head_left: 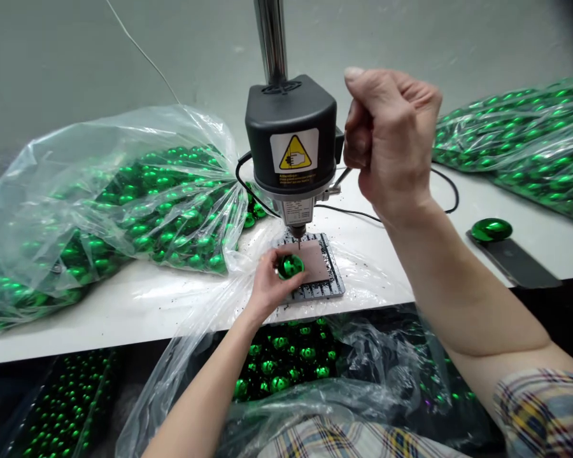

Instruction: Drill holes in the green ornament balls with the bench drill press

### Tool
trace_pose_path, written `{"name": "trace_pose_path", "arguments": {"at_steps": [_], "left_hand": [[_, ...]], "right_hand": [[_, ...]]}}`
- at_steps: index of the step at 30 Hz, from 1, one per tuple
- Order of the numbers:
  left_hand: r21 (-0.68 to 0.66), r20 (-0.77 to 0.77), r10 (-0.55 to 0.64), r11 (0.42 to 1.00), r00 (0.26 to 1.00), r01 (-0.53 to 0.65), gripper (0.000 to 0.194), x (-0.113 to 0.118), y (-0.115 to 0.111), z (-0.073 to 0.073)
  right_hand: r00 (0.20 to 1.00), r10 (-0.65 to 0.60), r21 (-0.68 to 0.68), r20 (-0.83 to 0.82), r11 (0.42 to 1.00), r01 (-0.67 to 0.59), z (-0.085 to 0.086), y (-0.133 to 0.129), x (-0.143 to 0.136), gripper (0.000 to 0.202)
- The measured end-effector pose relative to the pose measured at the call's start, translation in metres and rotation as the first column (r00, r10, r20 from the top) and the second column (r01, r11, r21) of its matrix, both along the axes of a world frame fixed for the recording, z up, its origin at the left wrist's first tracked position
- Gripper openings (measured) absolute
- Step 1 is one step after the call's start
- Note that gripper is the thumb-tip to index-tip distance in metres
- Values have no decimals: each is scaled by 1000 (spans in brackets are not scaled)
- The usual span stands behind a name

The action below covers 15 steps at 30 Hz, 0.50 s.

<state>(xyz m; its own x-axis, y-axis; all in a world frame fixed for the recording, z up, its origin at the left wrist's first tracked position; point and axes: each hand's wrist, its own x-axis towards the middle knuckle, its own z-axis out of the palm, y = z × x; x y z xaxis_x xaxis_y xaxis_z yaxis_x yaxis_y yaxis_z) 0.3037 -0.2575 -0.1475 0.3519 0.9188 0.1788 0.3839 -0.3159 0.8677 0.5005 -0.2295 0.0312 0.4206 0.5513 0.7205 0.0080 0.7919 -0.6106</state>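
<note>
A shiny green ball [290,266] is gripped between the thumb and fingers of my left hand [271,280]. It rests over a pinkish-brown board [316,259] on the slotted metal base [337,286] of a small drill press [291,137]. The thin drill bit [299,243] points down just above the ball, with a gap between them. Raised at the right of the press's black housing, my right hand [394,137] is closed in a fist around the end of the metal feed lever [344,175]; the fingers hide the grip.
Clear plastic bags of green balls lie on the table at the left [162,203] and right [520,140]. An open bag of balls [286,356] hangs below the front edge. One green ball [491,229] sits on a dark phone [520,261]. Black cables trail behind.
</note>
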Motion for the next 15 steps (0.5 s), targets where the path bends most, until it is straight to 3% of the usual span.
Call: {"name": "trace_pose_path", "arguments": {"at_steps": [3, 5, 8, 10, 11, 12, 15], "left_hand": [[-73, -256, -285, 959, 924, 275, 40, -22, -16, 33], [-55, -306, -308, 950, 901, 306, 28, -28, -6, 47], [159, -444, 3, 984, 896, 76, 23, -21, 43, 47], [236, -656, 184, 971, 732, -32, 37, -13, 86, 38], [228, -743, 214, 972, 634, -61, 43, -9, 106, 32], [230, -772, 236, 969, 591, -86, 46, -6, 123, 26], [245, -784, 276, 961, 556, -131, 48, -3, 159, 13]], "right_hand": [[1000, 15, -26, -2, 1000, -15, 3, 4, 0, 45], [1000, -3, 5, -27, 1000, 3, 1, 2, -2, 44], [998, -14, 13, -57, 1000, 15, 0, -2, -6, 44], [999, -12, -4, -53, 1000, 12, 1, -4, -7, 45], [999, -10, -15, -49, 1000, 9, 1, -5, -7, 45], [999, -9, -23, -47, 1000, 8, 2, -6, -7, 45], [1000, -2, -46, -29, 999, 0, 3, -8, -6, 47]]}}
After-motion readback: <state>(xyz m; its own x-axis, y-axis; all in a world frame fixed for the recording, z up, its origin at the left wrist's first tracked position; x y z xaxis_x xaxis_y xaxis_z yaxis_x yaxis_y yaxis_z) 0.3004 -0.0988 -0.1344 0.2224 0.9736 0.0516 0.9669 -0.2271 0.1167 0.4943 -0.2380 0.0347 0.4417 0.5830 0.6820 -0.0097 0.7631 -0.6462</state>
